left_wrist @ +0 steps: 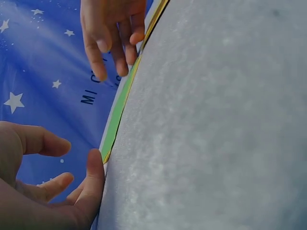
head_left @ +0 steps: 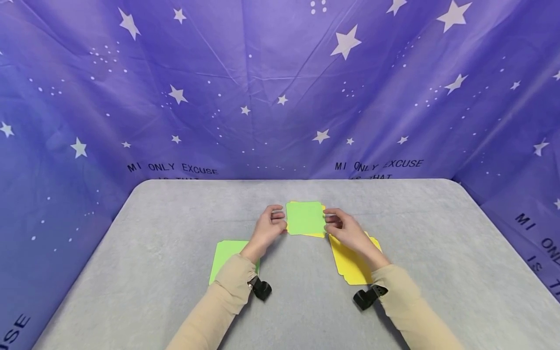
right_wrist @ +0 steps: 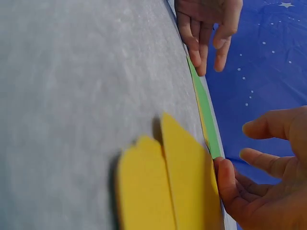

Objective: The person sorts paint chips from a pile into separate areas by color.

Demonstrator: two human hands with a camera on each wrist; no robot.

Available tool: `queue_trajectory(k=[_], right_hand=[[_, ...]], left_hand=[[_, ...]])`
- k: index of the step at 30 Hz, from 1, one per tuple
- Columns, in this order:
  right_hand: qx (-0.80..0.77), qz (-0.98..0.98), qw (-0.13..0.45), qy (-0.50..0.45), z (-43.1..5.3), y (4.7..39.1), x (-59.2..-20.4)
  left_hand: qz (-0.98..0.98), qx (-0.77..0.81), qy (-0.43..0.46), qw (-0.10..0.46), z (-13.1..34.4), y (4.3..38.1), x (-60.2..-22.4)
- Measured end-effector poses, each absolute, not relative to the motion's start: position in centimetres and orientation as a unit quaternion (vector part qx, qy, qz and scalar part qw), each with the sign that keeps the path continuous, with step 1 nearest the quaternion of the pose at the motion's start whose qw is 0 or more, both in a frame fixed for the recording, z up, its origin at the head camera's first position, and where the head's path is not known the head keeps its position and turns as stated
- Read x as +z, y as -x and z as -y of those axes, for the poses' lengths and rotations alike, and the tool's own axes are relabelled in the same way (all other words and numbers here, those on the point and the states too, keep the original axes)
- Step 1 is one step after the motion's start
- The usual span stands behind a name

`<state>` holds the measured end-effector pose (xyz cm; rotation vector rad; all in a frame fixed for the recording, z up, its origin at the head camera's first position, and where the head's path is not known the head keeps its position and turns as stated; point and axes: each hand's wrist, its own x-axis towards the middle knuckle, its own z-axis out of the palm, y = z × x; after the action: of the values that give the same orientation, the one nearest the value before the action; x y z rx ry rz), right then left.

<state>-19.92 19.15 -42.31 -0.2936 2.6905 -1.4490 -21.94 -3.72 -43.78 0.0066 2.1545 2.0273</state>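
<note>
In the head view a light green square card (head_left: 305, 218) lies in the middle of the table, on top of a yellow card whose edges show beneath it. My left hand (head_left: 269, 228) is at the left side of this small pile and my right hand (head_left: 345, 229) at its right side. Both hands have spread, loosely bent fingers. The left wrist view shows the left thumb (left_wrist: 96, 175) by the near corner of the pile. From the right wrist, fingertips (right_wrist: 225, 172) appear beside the green edge; whether they touch it I cannot tell.
Under my left forearm lies another green card pile (head_left: 225, 257). Yellow cards (head_left: 350, 265), slightly fanned, lie under my right forearm. The grey table (head_left: 302, 301) ends at the back against a purple star-patterned cloth (head_left: 280, 73).
</note>
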Motion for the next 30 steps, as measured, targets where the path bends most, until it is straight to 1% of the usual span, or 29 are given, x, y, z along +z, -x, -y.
queue_trajectory(k=[6, 14, 30], right_hand=[[-0.506, -0.856, 0.051, 0.09, -18.7, 20.0, -42.2], [-0.557, -0.824, 0.098, 0.047, -18.7, 19.6, -42.2], [-0.594, -0.8, 0.081, 0.025, -18.5, 19.0, -41.5]], left_hand=[[-0.713, 0.693, -0.01, 0.104, 3.7, 21.9, -43.6], [-0.707, 0.699, -0.013, 0.106, 3.9, 21.7, -43.7], [-0.688, 0.719, -0.041, 0.086, 4.6, 21.3, -43.1]])
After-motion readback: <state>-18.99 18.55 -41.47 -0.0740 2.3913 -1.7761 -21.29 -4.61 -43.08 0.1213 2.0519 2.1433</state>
